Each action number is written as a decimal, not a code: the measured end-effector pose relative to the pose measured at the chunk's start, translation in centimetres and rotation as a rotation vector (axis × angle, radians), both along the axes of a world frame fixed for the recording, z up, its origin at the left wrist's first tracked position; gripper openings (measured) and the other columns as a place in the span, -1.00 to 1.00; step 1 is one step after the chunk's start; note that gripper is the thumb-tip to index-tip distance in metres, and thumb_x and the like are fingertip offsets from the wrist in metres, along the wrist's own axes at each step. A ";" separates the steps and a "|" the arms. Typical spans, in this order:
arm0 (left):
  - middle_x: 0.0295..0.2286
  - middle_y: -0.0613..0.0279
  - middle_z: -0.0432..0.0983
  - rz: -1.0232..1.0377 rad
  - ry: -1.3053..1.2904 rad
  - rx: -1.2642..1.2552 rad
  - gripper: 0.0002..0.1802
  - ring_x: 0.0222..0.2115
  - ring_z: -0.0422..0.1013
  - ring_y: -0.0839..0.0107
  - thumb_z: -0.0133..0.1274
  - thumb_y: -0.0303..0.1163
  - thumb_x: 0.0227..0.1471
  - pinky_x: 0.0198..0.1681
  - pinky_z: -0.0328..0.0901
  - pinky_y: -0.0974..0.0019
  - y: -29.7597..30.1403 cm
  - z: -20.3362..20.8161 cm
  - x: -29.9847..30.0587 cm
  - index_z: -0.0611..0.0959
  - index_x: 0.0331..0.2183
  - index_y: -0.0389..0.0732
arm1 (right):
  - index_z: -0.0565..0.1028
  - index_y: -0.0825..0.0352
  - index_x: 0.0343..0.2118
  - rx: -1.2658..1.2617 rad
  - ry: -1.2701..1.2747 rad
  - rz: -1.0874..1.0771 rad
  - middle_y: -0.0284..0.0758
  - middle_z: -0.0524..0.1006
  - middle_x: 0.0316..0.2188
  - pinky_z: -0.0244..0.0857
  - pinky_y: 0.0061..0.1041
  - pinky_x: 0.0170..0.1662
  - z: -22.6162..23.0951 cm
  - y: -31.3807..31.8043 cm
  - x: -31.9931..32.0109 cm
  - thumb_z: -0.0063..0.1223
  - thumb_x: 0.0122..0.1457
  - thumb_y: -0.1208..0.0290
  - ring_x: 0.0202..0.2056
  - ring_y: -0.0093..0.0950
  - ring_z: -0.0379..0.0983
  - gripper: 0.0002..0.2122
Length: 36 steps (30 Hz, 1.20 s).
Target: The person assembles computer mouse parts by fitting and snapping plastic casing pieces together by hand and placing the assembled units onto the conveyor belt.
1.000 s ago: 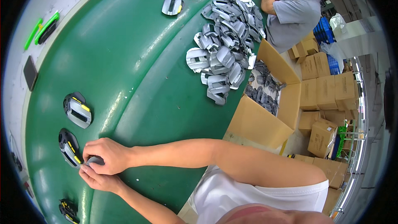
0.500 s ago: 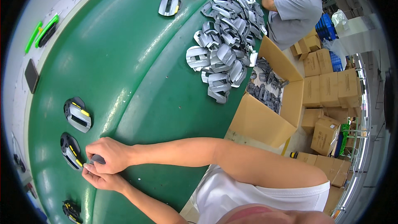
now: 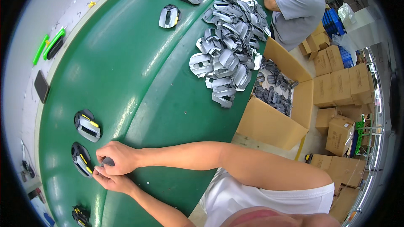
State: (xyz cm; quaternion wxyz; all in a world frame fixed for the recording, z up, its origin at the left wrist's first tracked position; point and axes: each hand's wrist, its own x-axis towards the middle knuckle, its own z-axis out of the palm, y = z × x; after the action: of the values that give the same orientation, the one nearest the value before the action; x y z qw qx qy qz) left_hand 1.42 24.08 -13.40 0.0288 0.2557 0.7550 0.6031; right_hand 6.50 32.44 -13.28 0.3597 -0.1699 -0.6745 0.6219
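My right hand (image 3: 120,158) and my left hand (image 3: 114,182) meet over the green work surface, fingertips together. A small dark grey rounded piece (image 3: 109,161) shows between the right hand's fingers. The left hand's fingers are closed against its lower side; most of the piece is hidden. Just left of my hands lies a black and grey computer mouse (image 3: 82,159) with yellow strips. Above that sits a silver mouse (image 3: 87,126) with a yellow edge. A darker mouse part (image 3: 81,215) is partly cut off below.
A large heap of silver-grey mouse shells (image 3: 231,46) lies farther along. Beside it stands an open carton (image 3: 273,120) holding dark parts. More mice (image 3: 169,16) lie beyond; a co-worker (image 3: 301,10) is at the far right. A phone (image 3: 41,86) rests on the left ledge.
The whole view has shifted, so most things appear lower and farther right. My hands stay together around the dark grey piece, with little change in grip.
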 end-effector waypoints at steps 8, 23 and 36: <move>-0.51 0.30 0.25 -0.037 -0.043 0.050 -0.71 -0.48 0.20 0.55 -0.21 -0.25 0.19 -0.45 0.16 0.46 0.1 -0.1 0.1 0.36 -0.38 -0.32 | 0.37 0.41 -0.61 0.026 0.026 -0.049 -0.15 0.40 -0.70 0.19 -0.35 -0.57 -0.2 -0.3 0.1 0.05 -0.14 0.36 -0.64 -0.22 0.36 -0.80; -0.55 0.35 0.27 -0.089 -0.158 0.103 -0.69 -0.52 0.20 0.60 -0.20 -0.22 0.21 -0.50 0.16 0.50 0.5 0.0 -0.1 0.34 -0.42 -0.29 | 0.37 0.41 -0.60 0.036 -0.007 -0.039 -0.15 0.41 -0.70 0.19 -0.34 -0.56 -0.6 0.1 -0.3 0.05 -0.14 0.34 -0.63 -0.22 0.37 -0.79; -0.55 0.33 0.27 -0.093 -0.167 0.054 -0.69 -0.51 0.21 0.59 -0.19 -0.23 0.20 -0.49 0.16 0.49 0.5 -0.1 -0.5 0.35 -0.42 -0.30 | 0.37 0.41 -0.59 0.054 -0.018 -0.039 -0.17 0.40 -0.71 0.19 -0.34 -0.55 -0.7 0.3 -0.2 0.04 -0.13 0.36 -0.62 -0.24 0.37 -0.81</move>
State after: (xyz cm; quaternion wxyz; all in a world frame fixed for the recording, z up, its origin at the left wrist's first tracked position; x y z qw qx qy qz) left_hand 0.95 24.59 -13.48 0.1126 0.2399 0.7209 0.6403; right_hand 6.28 32.74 -13.98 0.3702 -0.1787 -0.6906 0.5950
